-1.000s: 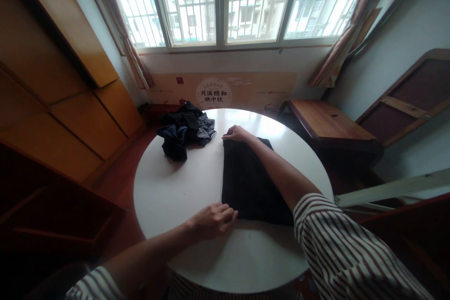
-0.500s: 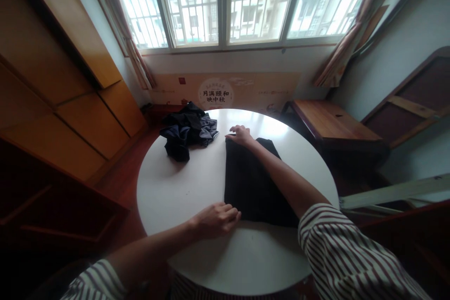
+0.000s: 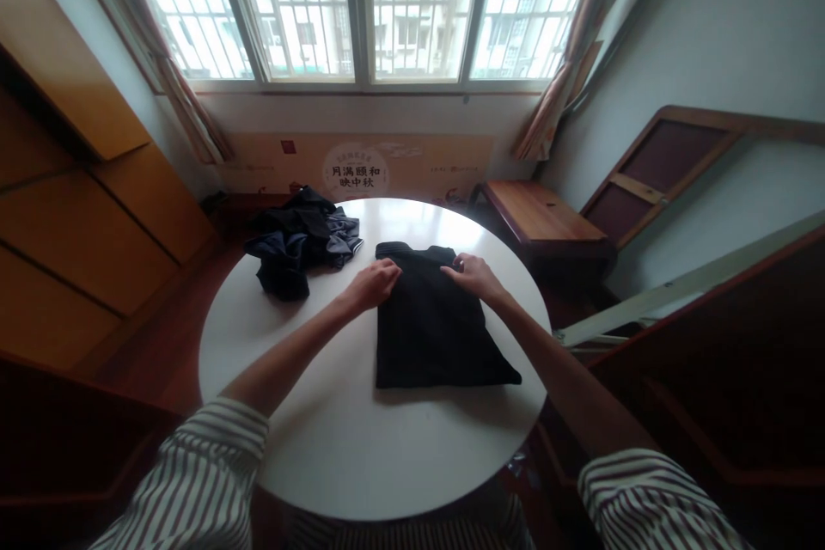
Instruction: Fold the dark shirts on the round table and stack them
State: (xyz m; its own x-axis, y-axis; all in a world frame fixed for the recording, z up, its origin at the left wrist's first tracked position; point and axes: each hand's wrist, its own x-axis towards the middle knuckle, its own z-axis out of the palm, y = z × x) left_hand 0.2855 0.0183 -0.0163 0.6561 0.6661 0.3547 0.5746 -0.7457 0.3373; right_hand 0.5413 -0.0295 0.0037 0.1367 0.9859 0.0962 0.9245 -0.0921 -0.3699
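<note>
A black garment (image 3: 430, 331) lies folded flat on the white round table (image 3: 322, 455); its exact kind does not show. Its far end has a ribbed-looking band, and its near right corner juts out to the side. My left hand (image 3: 379, 282) is closed at the garment's far left edge, knuckles up, with the fingertips hidden. At the far right edge my right hand (image 3: 478, 278) has its thumb and bent fingers closed on the cloth. To the left of the garment sits a crumpled heap of dark clothes (image 3: 300, 241), which neither hand touches.
A low wooden table (image 3: 541, 210) stands beyond the round table on the right. Wooden cabinets (image 3: 96, 223) line the left side. A pale rail (image 3: 619, 314) runs close to the round table's right edge. Barred windows (image 3: 361, 9) fill the far wall.
My left hand has moved from the garment's near left corner to its far left edge. My right hand has shifted from the far left corner to the far right edge. The view has turned right.
</note>
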